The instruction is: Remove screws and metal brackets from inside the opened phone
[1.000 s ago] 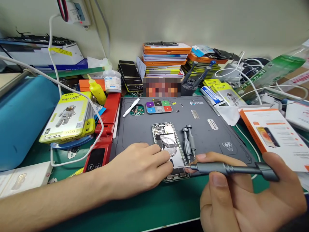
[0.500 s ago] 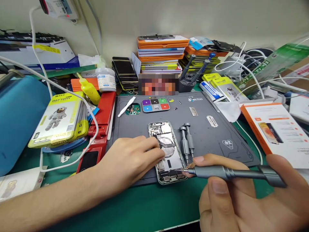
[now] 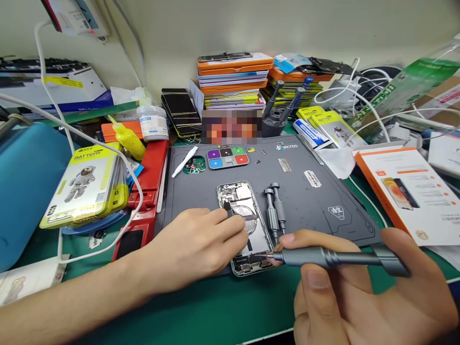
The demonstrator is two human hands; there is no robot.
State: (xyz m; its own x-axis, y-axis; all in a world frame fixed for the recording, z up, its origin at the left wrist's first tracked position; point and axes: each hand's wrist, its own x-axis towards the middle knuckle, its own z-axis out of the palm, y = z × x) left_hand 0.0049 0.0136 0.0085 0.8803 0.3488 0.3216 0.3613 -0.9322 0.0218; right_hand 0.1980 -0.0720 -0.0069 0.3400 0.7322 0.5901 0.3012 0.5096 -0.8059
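Note:
An opened phone (image 3: 258,239) lies on the dark mat, its inner parts showing. My left hand (image 3: 204,239) rests over the phone's left edge, fingers curled and closed above its middle, next to the round coil (image 3: 246,212). Its thumb and fingertips are mostly hidden, so whatever they pinch I cannot make out. In my right hand (image 3: 334,292) is a slim grey screwdriver (image 3: 323,257), held nearly level with its tip at the phone's lower end. Just right of the phone lie two more grey screwdrivers (image 3: 272,215), side by side.
On the mat (image 3: 298,191) are a colored screw tray (image 3: 228,158), a white plastic pry tool (image 3: 184,162) and a razor blade (image 3: 312,178). Battery packs (image 3: 82,184) and a white cable (image 3: 140,191) crowd the left. A phone box (image 3: 413,194) stands right; stacked boxes (image 3: 235,74) are behind.
My left hand's fingers have curled in more over the phone. The screwdriver tip has shifted slightly left over the phone's lower end. The whole view has moved a little.

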